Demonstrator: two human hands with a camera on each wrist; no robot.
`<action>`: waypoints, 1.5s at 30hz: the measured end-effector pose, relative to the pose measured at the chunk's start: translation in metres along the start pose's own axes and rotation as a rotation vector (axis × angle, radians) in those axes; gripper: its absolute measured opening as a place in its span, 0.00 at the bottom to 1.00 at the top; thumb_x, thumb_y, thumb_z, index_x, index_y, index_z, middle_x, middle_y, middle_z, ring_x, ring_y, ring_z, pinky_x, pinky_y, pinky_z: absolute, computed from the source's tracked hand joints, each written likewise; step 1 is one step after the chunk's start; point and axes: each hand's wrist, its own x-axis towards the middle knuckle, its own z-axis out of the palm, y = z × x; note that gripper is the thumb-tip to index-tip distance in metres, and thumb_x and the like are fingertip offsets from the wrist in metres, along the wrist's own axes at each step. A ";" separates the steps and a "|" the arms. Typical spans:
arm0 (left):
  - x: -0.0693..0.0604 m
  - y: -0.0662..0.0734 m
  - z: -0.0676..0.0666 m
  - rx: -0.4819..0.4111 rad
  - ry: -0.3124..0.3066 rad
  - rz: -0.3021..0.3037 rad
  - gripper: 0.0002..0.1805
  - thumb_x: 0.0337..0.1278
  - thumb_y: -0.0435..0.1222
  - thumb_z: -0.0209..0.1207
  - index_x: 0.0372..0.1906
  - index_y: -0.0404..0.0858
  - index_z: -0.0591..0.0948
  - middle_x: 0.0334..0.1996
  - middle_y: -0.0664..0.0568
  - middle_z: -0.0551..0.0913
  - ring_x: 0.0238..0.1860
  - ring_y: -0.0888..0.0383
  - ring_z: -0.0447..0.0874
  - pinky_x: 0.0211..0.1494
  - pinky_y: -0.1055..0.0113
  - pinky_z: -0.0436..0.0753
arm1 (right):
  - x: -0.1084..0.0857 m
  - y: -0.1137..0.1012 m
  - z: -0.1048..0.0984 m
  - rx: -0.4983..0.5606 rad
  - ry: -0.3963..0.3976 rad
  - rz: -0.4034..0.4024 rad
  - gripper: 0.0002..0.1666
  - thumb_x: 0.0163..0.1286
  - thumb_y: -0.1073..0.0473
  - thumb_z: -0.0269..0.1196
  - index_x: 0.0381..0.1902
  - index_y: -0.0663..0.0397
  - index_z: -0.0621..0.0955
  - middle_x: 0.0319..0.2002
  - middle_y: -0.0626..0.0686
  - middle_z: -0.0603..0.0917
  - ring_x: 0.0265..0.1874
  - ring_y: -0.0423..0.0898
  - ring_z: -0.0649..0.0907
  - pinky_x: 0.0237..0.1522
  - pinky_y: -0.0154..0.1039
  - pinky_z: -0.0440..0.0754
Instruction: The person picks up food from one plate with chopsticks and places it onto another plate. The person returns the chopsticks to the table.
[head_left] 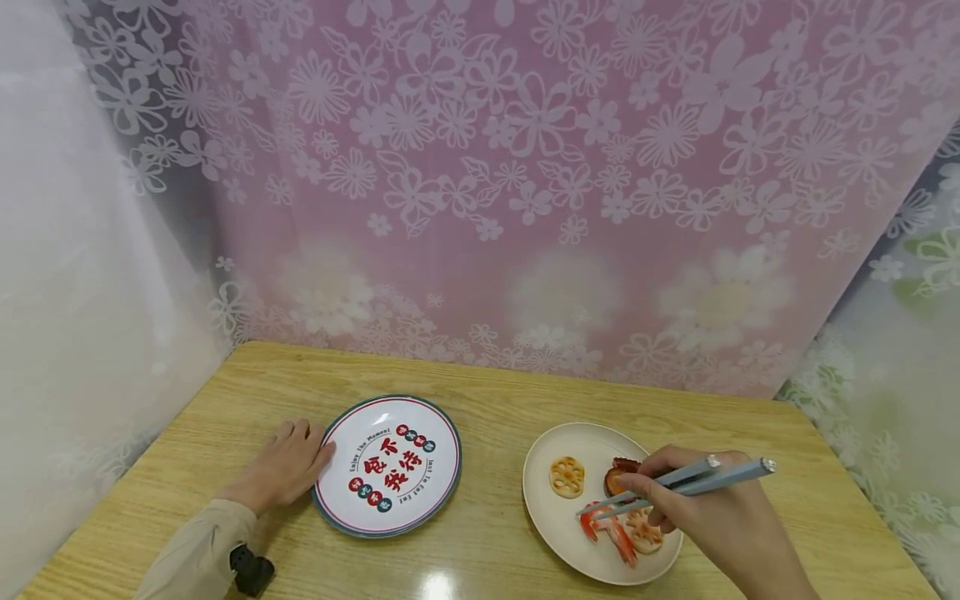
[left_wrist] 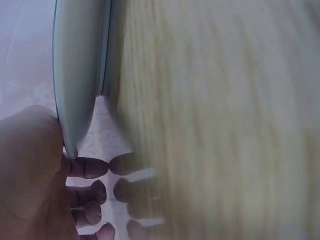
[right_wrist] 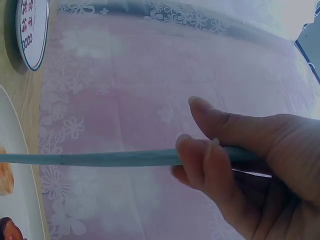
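Observation:
The left hand (head_left: pixel 281 467) holds the left edge of a white plate (head_left: pixel 411 417) with a blue-green rim, which lies on the table. In the left wrist view the plate's rim (left_wrist: pixel 75 100) sits between the thumb and the curled fingers of that hand (left_wrist: pixel 65 155). Pale blue chopsticks (head_left: pixel 693 479) are held in the right hand (head_left: pixel 712 508), their tips at red-and-white crab-stick-like pieces (head_left: pixel 618 542) on a cream plate (head_left: pixel 551 529). The right wrist view shows the right hand (right_wrist: pixel 240 165) round a chopstick (right_wrist: pixel 120 159); its tip lies outside that view.
On the cream plate, a lotus root slice (head_left: pixel 567 477) lies at the left, another (head_left: pixel 645 531) at the right, and a brown-red piece (head_left: pixel 618 481) near the hand. A floral curtain (head_left: pixel 480 208) hangs behind the wooden table (head_left: pixel 480 383). A black object (head_left: pixel 251 571) is at the left wrist.

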 end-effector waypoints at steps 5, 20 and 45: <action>-0.002 0.000 0.001 -0.011 -0.009 -0.003 0.20 0.73 0.44 0.45 0.49 0.29 0.73 0.44 0.36 0.73 0.48 0.37 0.70 0.49 0.39 0.71 | 0.003 0.003 0.006 -0.001 0.016 0.007 0.12 0.66 0.52 0.65 0.32 0.55 0.85 0.22 0.46 0.85 0.16 0.42 0.82 0.21 0.38 0.80; 0.000 0.000 0.001 0.031 0.102 0.048 0.14 0.70 0.40 0.51 0.45 0.31 0.72 0.38 0.40 0.71 0.43 0.40 0.69 0.45 0.43 0.71 | 0.018 0.021 0.036 0.005 -0.001 -0.111 0.11 0.65 0.57 0.67 0.25 0.55 0.78 0.15 0.44 0.76 0.12 0.38 0.76 0.15 0.33 0.70; 0.000 0.003 -0.001 0.060 0.057 0.033 0.16 0.70 0.41 0.49 0.48 0.30 0.73 0.42 0.37 0.74 0.49 0.37 0.72 0.49 0.41 0.71 | 0.030 0.039 0.026 0.160 0.286 0.063 0.23 0.65 0.48 0.66 0.31 0.67 0.80 0.22 0.57 0.84 0.17 0.51 0.84 0.21 0.42 0.82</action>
